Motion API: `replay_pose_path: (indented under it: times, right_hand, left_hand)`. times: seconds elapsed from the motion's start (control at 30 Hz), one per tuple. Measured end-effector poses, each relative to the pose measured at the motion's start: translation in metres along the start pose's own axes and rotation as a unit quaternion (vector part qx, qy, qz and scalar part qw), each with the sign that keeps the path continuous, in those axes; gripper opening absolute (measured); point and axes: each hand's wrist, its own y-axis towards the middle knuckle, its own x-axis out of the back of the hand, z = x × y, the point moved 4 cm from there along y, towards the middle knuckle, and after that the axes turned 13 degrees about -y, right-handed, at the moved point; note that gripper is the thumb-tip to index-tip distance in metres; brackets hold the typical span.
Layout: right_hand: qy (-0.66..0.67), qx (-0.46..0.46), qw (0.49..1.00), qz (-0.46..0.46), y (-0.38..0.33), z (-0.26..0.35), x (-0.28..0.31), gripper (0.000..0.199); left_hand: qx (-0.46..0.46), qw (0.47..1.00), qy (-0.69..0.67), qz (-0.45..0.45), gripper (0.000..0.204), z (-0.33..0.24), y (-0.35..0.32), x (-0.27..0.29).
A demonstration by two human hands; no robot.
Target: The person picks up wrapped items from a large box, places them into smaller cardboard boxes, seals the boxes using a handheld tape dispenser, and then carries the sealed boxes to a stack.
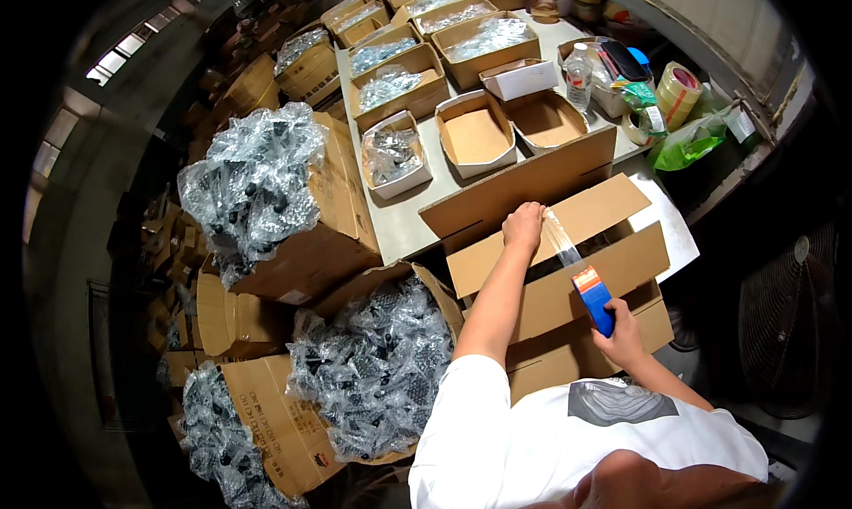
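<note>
A brown cardboard carton (pixel 497 259) lies in front of me at the table's near edge, its flaps partly folded in and a dark gap between them. In my right hand (pixel 625 339) is a blue and orange tape dispenser (pixel 596 305), tilted over the near flap. A strip of clear packing tape (pixel 557 234) stretches from it across the gap to the far flap. There my left hand (pixel 524 225) is closed, its fingertips at the tape's far end; its exact grip is partly hidden.
Left of me stand large cartons of bubble-wrapped parts (pixel 377 367), one piled high (pixel 257 185). Small open boxes (pixel 475 132) cover the table beyond. At the far right are a plastic bottle (pixel 579 76), tape rolls (pixel 678 92) and a green bag (pixel 688 149). A fan (pixel 790 314) stands right.
</note>
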Motion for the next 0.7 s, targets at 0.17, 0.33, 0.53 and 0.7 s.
replay_pose_path:
  times: [0.17, 0.33, 0.53, 0.7]
  right_hand:
    - [-0.017, 0.016, 1.0, -0.011, 0.022, 0.016, -0.002, 0.049]
    - [-0.02, 0.004, 1.0, 0.015, 0.029, 0.024, -0.004, 0.048]
    - [-0.073, 0.028, 0.997, -0.006, 0.036, 0.035, 0.003, 0.055]
    - [-0.081, 0.011, 0.997, 0.005, 0.033, 0.01, 0.01, 0.056]
  left_hand:
    - [0.076, 0.988, 0.111, 0.081, 0.035, 0.006, 0.024, -0.008]
    - [0.099, 0.967, 0.187, 0.139, 0.034, 0.023, 0.044, 0.0]
    - [0.083, 0.985, 0.064, 0.14, 0.046, -0.002, -0.01, 0.031]
    - [-0.067, 0.981, 0.087, 0.159, 0.081, -0.061, -0.123, -0.002]
